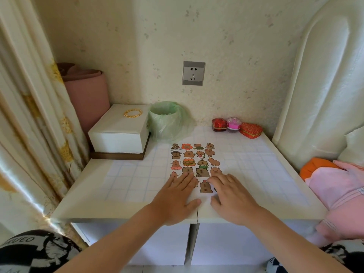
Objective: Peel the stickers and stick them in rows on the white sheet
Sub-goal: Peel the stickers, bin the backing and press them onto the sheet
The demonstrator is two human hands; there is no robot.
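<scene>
Stickers (194, 157) of cartoon brown animals lie in rows on a white sheet (203, 197) at the middle of the bench (88, 203), on top of pale grid-lined paper (134, 178) that covers much of the benchtop.

At the far left hangs a cream curtain (29, 115) with gold flowers. Beside it a pink rolled mat (88, 95) stands upright in the corner. In front of the mat a white box (118, 133) sits on a dark base at the bench's back left, with a gold bangle (133, 113) lying on its lid. Just right of the box stands a small bin (165, 121) lined with a green bag.

The left hand (177, 196) lies flat and released on the near left part of the white sheet, fingers straight, covering some stickers. The right hand (230, 196) lies the same way on the near right part, fingers straight, grasping nothing. One sticker shows between the two hands.

Above them a grey wall socket (193, 73) is set in the wallpaper. At the back right of the bench, a red box (219, 124), a pink trinket (233, 123) and a red heart-shaped box (251, 130) stand in a line. A padded cream headboard (315, 85) rises at the right, with orange and pink cloth (334, 184) below it.
</scene>
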